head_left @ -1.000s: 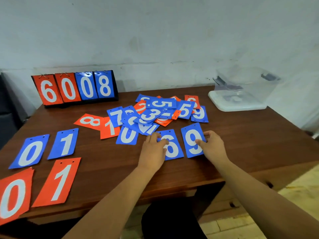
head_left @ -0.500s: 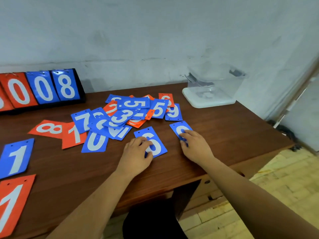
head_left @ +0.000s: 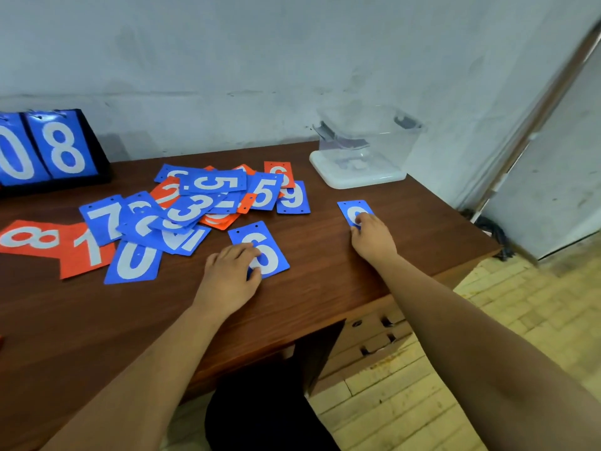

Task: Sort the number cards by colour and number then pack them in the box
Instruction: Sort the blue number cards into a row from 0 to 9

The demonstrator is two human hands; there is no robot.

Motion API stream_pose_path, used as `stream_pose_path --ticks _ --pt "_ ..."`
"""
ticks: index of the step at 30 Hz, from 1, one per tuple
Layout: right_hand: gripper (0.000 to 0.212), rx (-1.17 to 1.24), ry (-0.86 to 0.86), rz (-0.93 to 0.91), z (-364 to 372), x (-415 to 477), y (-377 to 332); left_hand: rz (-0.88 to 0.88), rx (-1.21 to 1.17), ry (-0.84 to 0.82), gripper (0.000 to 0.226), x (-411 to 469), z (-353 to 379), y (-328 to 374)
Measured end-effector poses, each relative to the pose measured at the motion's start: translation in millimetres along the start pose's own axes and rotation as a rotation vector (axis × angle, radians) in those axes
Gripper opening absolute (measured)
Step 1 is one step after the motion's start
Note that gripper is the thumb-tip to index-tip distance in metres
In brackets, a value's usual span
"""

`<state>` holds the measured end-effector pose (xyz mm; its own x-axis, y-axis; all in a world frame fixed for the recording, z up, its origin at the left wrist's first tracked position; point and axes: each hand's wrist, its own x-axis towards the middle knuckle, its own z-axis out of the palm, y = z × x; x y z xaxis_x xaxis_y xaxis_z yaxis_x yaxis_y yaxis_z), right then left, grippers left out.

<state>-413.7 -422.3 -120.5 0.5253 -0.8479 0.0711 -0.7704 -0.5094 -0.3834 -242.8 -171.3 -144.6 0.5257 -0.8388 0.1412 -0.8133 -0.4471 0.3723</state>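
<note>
A loose heap of blue and orange number cards (head_left: 208, 203) lies on the middle of the brown table (head_left: 325, 288). My left hand (head_left: 231, 275) rests flat on the near edge of a blue 6 card (head_left: 263, 247) in front of the heap. Off to the right, my right hand (head_left: 372, 237) presses its fingertips on a blue 9 card (head_left: 353, 211), which lies alone near the clear plastic box (head_left: 364, 148). An orange 8 card (head_left: 26, 237), an orange 1 card (head_left: 86, 250) and a blue 0 card (head_left: 135, 262) lie at the heap's left.
A flip scoreboard (head_left: 48, 151) showing blue 0 and 8 stands at the back left against the wall. The clear box sits on its white lid at the back right. The table's right edge (head_left: 481, 252) drops to a tiled floor. Drawers are below the front edge.
My right hand has slid the blue 9 card to the right, away from the 6 card and toward the box. My left hand stays on the 6. The view has turned right.
</note>
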Motion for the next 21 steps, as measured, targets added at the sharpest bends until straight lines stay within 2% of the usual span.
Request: stream_pose_path --ticks 3,6,10,14,18,21 --pt "0.037 0.004 0.041 -0.006 0.3 -2.9 -3.1 0.0 -0.027 -0.001 0.034 -0.7 0.2 0.5" --pt "0.038 0.036 0.1 -0.126 2.0 -10.9 -27.2 -0.005 -0.093 0.027 0.036 -3.7 -3.7 -2.2" --pt "0.037 0.102 0.006 -0.274 8.4 -16.6 -82.5 -0.051 -0.136 0.159 0.034 1.5 -20.0 -20.2" --pt "0.037 0.12 -0.118 -0.426 27.4 -9.8 -141.2 -0.179 0.0 0.27 0.036 13.5 -41.0 -58.4" --pt "0.048 0.077 -0.191 -0.563 50.9 4.4 -195.3 -0.407 0.112 0.156 0.057 20.6 -48.6 -98.7" --pt "0.057 0.009 -0.228 -0.637 71.2 17.2 -222.9 -0.434 0.108 0.092 0.058 21.1 -43.3 -125.0"
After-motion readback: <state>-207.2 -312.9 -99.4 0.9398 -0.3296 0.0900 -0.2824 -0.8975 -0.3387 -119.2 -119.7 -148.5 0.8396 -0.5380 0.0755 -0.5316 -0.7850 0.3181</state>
